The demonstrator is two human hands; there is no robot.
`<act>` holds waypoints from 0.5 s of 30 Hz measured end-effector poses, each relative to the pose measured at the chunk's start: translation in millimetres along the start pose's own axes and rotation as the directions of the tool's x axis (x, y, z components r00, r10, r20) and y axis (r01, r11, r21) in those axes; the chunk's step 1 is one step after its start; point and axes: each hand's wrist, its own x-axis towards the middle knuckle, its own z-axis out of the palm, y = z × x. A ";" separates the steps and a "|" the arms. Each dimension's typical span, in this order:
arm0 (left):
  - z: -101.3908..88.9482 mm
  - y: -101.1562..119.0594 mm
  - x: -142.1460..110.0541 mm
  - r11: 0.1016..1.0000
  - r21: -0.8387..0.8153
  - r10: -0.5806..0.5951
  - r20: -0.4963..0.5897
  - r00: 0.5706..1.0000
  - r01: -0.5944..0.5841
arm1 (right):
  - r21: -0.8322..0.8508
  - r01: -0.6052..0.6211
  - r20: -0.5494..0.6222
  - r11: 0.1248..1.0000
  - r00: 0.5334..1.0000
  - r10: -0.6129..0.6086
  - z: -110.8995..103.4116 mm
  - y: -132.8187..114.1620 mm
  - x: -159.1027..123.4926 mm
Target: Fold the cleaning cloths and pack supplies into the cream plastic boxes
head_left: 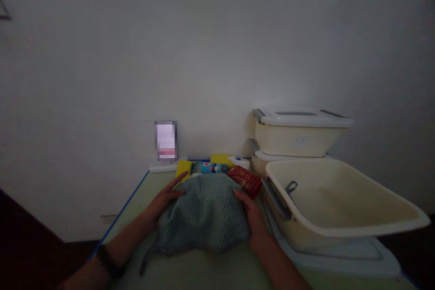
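Observation:
A grey-green textured cloth (207, 210) is bunched up in front of me above the table, with a small dark loop hanging from its lower left corner. My left hand (166, 199) has the cloth's left edge between thumb and fingers; the index finger points forward along its top. At the opposite edge, my right hand (251, 213) pinches the cloth with the thumb on top, its other fingers hidden. Just behind the cloth lie a red packet (244, 180), a blue patterned packet (209, 167) and a yellow item (184, 168).
An open cream bin (340, 199) rests at right on a pale lid (356, 258), with a grey handle inside. Behind it, a lidded bin (292, 138) is stacked on another. A blurred screen (166, 140) stands at the table's (136, 204) back left, against the wall.

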 end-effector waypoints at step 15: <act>1.5 9.3 -8.4 0.983 -0.067 0.168 -0.016 0.986 -0.168 | -0.106 0.170 -0.113 0.980 0.977 -0.182 -12.1 -15.4 11.6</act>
